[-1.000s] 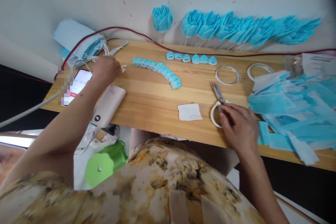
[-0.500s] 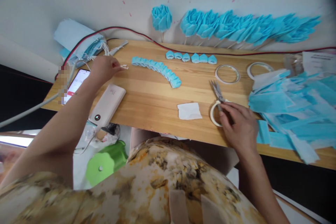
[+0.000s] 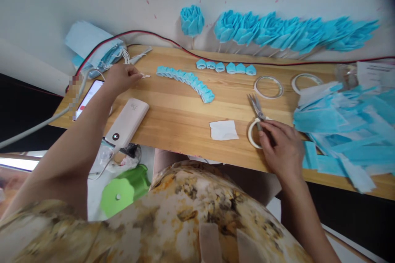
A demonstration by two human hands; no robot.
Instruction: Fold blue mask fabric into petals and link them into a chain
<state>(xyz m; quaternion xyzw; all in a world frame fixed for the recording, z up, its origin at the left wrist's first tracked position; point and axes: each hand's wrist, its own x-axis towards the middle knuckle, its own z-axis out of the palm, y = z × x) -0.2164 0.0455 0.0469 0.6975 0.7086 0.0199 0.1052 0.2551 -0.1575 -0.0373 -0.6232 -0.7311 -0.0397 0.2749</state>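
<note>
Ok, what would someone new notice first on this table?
The row of blue folded flowers along the back wall stands out most, with a heap of blue sheets at the right end of the table. The left hand pinches a white scrap; the right hand rests on the scissors.

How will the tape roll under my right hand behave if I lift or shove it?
The tape roll is a thin ring lying flat, so it would probably slide rather than roll, and it likely feels light and stiff. The scissors seem to lie across it by the right hand, so lifting it would likely tip them.
</note>
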